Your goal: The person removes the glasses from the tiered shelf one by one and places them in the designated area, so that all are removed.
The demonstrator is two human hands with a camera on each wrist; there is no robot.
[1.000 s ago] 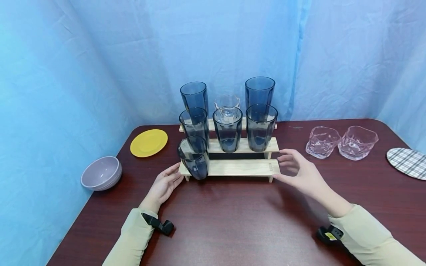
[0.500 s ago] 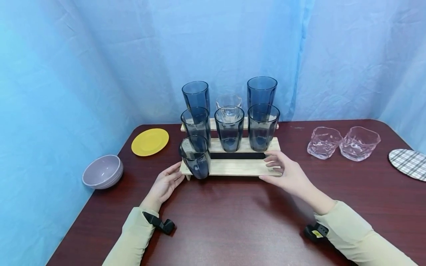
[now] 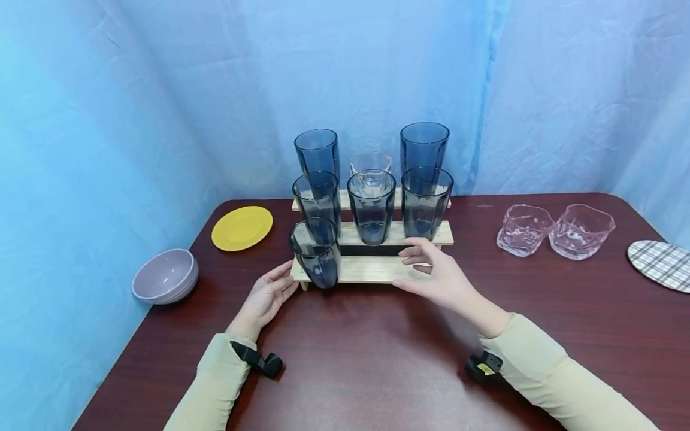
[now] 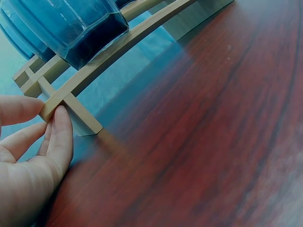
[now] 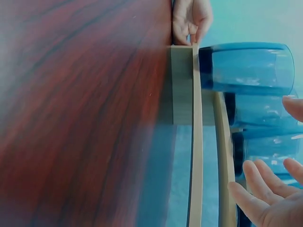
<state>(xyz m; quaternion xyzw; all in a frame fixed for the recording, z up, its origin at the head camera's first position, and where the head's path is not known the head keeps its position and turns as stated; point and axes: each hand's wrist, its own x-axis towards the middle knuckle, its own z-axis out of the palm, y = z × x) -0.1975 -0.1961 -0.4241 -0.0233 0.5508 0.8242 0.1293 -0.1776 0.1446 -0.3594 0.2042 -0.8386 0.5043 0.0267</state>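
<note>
A three-tier wooden rack stands mid-table. My left hand holds its lowest board at the left end; in the left wrist view, thumb and fingers pinch the board's corner. A blue-grey tumbler stands at the left of that board, beside this hand. My right hand hovers at the right part of the lowest board, fingers apart and holding nothing, hiding the board's end. Behind it, the middle tier bears three blue-grey tumblers. Two more blue tumblers flank a short clear glass on the top tier.
To the right stand two clear wavy glasses, and beyond them lies a checked mat. A yellow plate and a lilac bowl occupy the left side. Blue curtains hang behind the table.
My right hand has shifted left, from the rack's right end to along the lowest board. The left hand stays at its corner, and the tumblers keep their places.
</note>
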